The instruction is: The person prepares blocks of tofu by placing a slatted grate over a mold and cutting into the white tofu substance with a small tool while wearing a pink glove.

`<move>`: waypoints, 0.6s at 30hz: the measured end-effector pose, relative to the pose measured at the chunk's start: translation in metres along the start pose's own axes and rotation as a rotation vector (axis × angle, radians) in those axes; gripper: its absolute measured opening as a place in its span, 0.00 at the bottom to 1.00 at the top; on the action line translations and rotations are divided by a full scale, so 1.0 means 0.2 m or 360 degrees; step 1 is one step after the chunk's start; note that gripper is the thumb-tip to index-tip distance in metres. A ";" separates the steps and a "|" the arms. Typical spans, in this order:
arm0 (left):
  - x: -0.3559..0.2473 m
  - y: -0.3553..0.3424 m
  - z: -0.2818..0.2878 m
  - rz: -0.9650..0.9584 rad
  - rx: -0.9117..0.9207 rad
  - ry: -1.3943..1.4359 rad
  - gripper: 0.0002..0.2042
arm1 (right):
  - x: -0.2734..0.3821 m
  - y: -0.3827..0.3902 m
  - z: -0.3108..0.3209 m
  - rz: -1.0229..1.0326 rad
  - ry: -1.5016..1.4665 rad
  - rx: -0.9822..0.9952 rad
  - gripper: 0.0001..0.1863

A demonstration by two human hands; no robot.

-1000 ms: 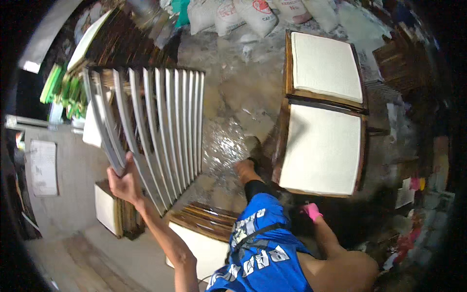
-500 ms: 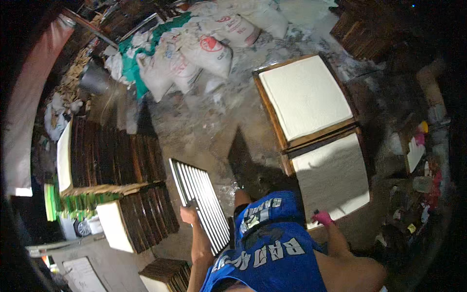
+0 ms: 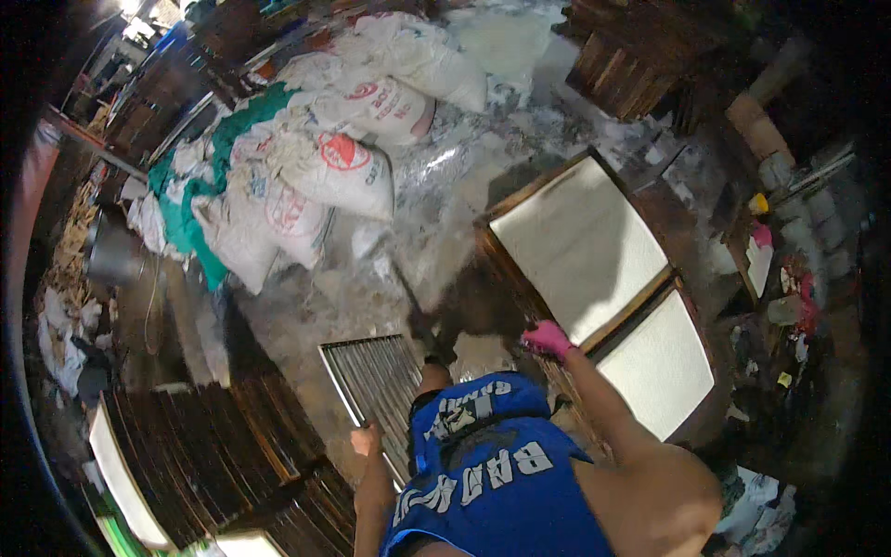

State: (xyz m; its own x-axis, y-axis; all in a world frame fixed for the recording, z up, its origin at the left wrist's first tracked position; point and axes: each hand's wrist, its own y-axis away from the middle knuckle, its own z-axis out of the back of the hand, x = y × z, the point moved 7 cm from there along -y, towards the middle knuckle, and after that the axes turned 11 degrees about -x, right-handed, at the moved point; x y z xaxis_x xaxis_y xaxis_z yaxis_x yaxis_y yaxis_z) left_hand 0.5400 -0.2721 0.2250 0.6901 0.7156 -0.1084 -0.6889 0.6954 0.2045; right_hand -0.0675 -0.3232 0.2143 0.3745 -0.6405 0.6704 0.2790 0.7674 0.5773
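Note:
My left hand (image 3: 365, 439) is closed around the edge of a slatted metal rack (image 3: 379, 371), which hangs tilted beside my left leg. My right hand (image 3: 548, 340), in a pink glove, is at the left edge of the wooden frames (image 3: 518, 269). Its fingers are curled, with something dark at their tips that I cannot make out. Lying in the frames are two white sheets: a far one (image 3: 580, 237), partly in shadow, and a near one (image 3: 661, 367). A dark wooden bar (image 3: 636, 311) runs between them.
Stacked wooden frames (image 3: 200, 446) with a white face stand at the lower left. Bulging white sacks (image 3: 343, 172) and green cloth (image 3: 223, 144) line the far left. More dark boards (image 3: 622, 74) are piled at the far right. The concrete floor (image 3: 445, 213) looks wet.
My right hand has moved from the near sheet's front edge forward and left to the frames' side. The rack has tilted and its slats look darker. The whole view has turned.

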 end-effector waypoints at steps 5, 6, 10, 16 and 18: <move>-0.75 -0.61 0.12 -0.0157 -0.0013 -0.0121 0.20 | -0.28 0.04 -0.23 -0.0546 -0.0039 -0.0068 0.23; -0.81 -0.84 0.18 -0.0230 -0.0048 -0.0195 0.20 | -0.17 0.13 -0.30 -0.0577 -0.0230 -0.0116 0.24; -1.54 -1.27 0.11 -0.0611 -0.0051 -0.0118 0.19 | -0.33 0.31 -0.38 -0.1001 -0.0476 -0.0360 0.20; -2.79 -1.51 0.08 -0.1178 -0.0308 0.0156 0.20 | -0.65 0.22 -0.68 -0.1520 -0.1074 -0.0843 0.13; -3.22 -1.54 0.13 -0.1531 -0.0414 0.0471 0.16 | -0.59 0.09 -0.62 -0.1534 -0.0818 -0.1240 0.14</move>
State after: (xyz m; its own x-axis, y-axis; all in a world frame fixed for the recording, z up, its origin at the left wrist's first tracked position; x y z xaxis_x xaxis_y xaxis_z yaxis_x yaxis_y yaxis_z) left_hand 0.3131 -0.9495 0.2563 0.9156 -0.1857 -0.3565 0.0728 0.9489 -0.3072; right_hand 0.0026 -0.2298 0.0873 -0.5794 -0.7377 0.3467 0.7335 -0.2865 0.6163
